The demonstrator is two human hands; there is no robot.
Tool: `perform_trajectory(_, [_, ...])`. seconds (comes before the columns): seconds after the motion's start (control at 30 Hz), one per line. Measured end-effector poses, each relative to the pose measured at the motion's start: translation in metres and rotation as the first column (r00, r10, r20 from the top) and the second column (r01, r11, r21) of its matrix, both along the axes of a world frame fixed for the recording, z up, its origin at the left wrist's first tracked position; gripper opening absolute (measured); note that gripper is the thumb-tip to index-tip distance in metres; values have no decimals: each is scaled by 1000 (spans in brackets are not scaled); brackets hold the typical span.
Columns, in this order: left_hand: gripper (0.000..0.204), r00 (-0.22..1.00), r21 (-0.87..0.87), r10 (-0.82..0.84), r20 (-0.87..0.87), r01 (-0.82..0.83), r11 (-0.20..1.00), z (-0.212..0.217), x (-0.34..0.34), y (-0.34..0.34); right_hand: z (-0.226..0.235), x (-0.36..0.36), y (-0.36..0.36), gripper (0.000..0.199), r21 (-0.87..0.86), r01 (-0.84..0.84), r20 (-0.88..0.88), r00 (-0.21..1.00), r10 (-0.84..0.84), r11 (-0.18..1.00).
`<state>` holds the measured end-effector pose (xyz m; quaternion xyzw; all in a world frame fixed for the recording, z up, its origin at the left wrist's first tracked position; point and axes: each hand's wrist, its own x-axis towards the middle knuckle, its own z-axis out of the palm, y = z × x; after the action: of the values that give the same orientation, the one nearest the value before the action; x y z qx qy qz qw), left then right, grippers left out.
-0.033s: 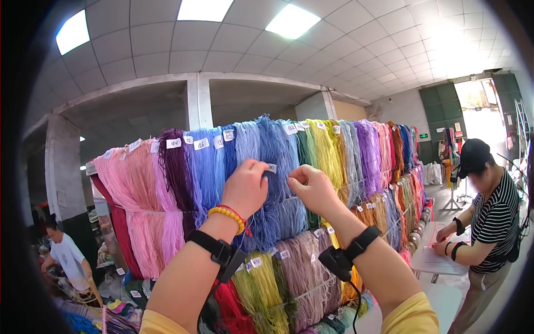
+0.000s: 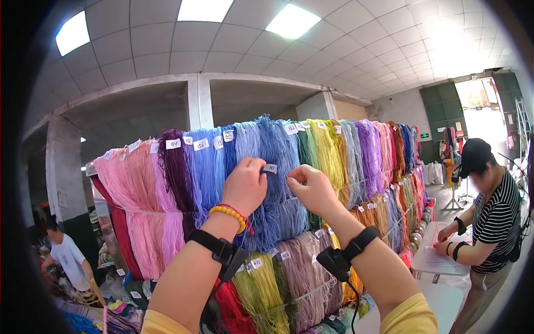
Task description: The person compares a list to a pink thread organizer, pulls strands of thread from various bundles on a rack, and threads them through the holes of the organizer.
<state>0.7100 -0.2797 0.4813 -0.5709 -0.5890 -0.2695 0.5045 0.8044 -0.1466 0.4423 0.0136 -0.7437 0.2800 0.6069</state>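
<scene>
In front of a rack of hanging yarn skeins, my left hand [image 2: 245,182] pinches a small white paper tag [image 2: 270,168] by its edge. The tag lies over the blue skein [image 2: 270,206], with its marked face turned toward me. Just to the right, my right hand [image 2: 312,189] is closed, thumb and index finger together, in front of the lighter blue skein [image 2: 293,214]. Whatever is between those fingertips, if anything, is too small to make out. A gap separates the right hand from the tag.
Pink skeins [image 2: 142,195] hang at the left, yellow skeins [image 2: 321,147] and purple skeins [image 2: 367,147] to the right. Mauve skeins [image 2: 308,273] form a lower row. At right, a person in a striped shirt [image 2: 495,217] works at a white table [image 2: 436,261]; another person [image 2: 69,256] is far left.
The tag in my left hand has turned so that its marked face shows more. Both hands stay in nearly the same place.
</scene>
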Motion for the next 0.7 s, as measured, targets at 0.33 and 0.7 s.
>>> perform_trajectory(0.33, [26, 902, 40, 280, 330, -309, 950, 16, 7, 18, -3, -23, -20, 27, -95, 227, 180, 962, -208, 969])
perform_trajectory(0.7, [12, 621, 242, -405, 671, 333, 912, 20, -16, -16, -13, -19, -15, 19, -377, -422, -171, 907, 385, 825])
